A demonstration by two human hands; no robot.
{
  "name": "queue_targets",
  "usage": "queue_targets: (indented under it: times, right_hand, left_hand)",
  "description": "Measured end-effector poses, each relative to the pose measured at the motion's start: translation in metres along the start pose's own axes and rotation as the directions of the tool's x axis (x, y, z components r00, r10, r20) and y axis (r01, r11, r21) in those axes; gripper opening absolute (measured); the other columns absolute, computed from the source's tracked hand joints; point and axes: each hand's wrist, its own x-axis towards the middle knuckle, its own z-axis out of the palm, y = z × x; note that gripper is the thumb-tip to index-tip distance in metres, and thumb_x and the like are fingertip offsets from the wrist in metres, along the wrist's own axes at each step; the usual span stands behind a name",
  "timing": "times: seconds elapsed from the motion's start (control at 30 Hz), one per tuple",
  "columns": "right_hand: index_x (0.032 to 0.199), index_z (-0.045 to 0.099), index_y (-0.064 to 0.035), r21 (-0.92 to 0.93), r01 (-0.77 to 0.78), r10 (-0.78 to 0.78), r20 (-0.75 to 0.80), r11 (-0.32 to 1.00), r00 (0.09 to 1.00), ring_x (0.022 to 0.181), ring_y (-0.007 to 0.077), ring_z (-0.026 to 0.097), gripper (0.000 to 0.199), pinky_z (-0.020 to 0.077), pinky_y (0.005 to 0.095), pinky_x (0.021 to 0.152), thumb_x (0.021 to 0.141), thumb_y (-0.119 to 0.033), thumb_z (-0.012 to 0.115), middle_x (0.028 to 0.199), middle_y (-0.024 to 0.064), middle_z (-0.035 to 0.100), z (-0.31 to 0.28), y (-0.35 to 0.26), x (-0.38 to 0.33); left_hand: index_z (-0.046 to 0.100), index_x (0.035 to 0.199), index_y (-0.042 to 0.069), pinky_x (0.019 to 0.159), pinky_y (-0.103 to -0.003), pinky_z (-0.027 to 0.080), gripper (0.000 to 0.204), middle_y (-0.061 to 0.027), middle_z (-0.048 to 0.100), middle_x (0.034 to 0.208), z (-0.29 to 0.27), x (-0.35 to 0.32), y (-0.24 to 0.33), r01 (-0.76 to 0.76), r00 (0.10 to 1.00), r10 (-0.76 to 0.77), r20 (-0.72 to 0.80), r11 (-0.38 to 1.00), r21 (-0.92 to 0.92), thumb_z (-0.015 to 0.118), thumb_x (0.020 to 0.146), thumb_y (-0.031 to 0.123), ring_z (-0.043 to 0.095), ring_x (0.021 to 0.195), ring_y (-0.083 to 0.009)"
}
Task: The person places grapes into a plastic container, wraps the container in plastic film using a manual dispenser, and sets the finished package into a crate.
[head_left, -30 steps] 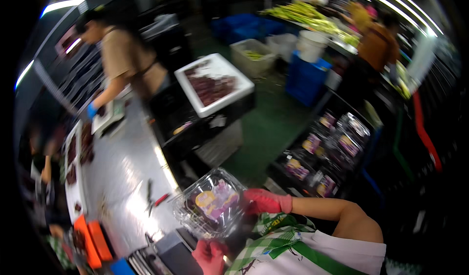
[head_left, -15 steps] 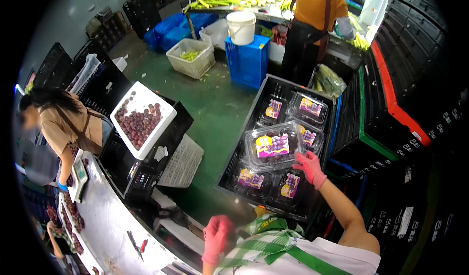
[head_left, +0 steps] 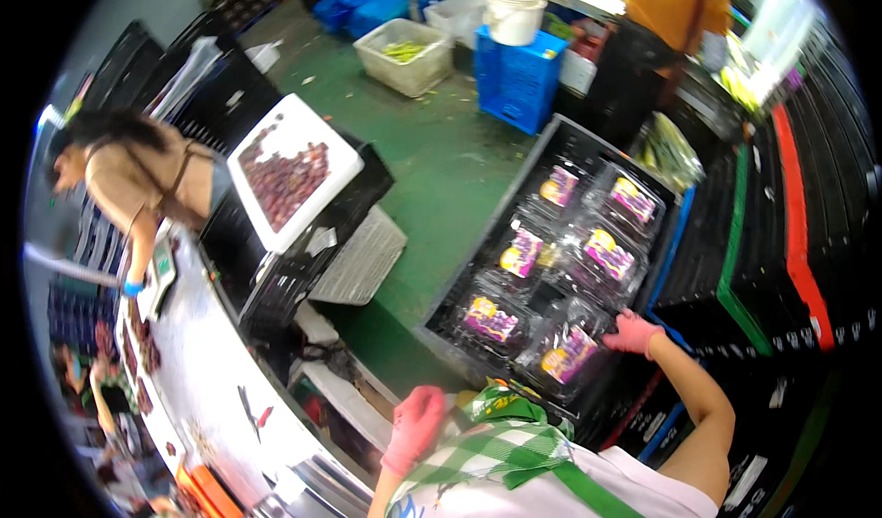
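A black crate (head_left: 478,270) in front of me holds several clear clamshell boxes with purple and yellow labels. My right hand (head_left: 634,334), in a pink glove, has its fingers closed at the right edge of the near-right clamshell box (head_left: 568,357). Beside it on the left lies another labelled clamshell box (head_left: 491,318), and behind that sits a third box (head_left: 521,253). Close to my checked apron, my left hand (head_left: 415,426), also pink-gloved, is curled with nothing visible in it.
Stacked black crates (head_left: 707,270) rise on the right. Leftward, loose grapes lie in a white foam tray (head_left: 349,155) on a black crate. A metal table (head_left: 207,362) carries scissors and a scale (head_left: 162,274); a co-worker (head_left: 138,169) leans there. Another person (head_left: 671,22) stands beyond the crate.
The clamshell box my right hand held above the crate now sits in its middle-left place. My right hand has moved to the near-right box. The view has shifted, and my left hand stays near my apron.
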Motion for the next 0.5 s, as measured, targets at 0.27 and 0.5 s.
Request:
queue_targets:
  times: [0.27, 0.5]
  right_hand:
    - [0.123, 0.04, -0.0007, -0.468, 0.503, -0.638, -0.187, 0.727, 0.747, 0.12, 0.0385, 0.036, 0.058, 0.0282, 0.0472, 0.101, 0.068, -0.012, 0.057, 0.127, 0.0211, 0.039, 0.049, -0.097, 0.021]
    - [0.105, 0.059, -0.0034, -0.674, 0.342, -0.257, 0.227, 0.655, 0.939, 0.103, 0.0347, 0.057, 0.04, 0.0442, 0.0415, 0.09, 0.075, -0.028, 0.05, 0.106, 0.0204, 0.06, 0.01, -0.163, 0.043]
  left_hand:
    - [0.056, 0.098, 0.002, 0.064, -0.03, 0.045, 0.018, -0.0111, 0.058, 0.078, -0.03, -0.034, 0.001, -0.152, 0.988, 0.152, -0.004, 0.988, 0.023, 0.053, 0.087, 0.016, 0.057, 0.07, -0.0187]
    - [0.055, 0.098, 0.002, 0.063, -0.031, 0.046, 0.021, -0.0111, 0.058, 0.076, -0.075, -0.125, -0.031, -0.043, 0.956, -0.001, -0.294, 0.989, -0.143, 0.052, 0.088, 0.021, 0.057, 0.069, -0.0217]
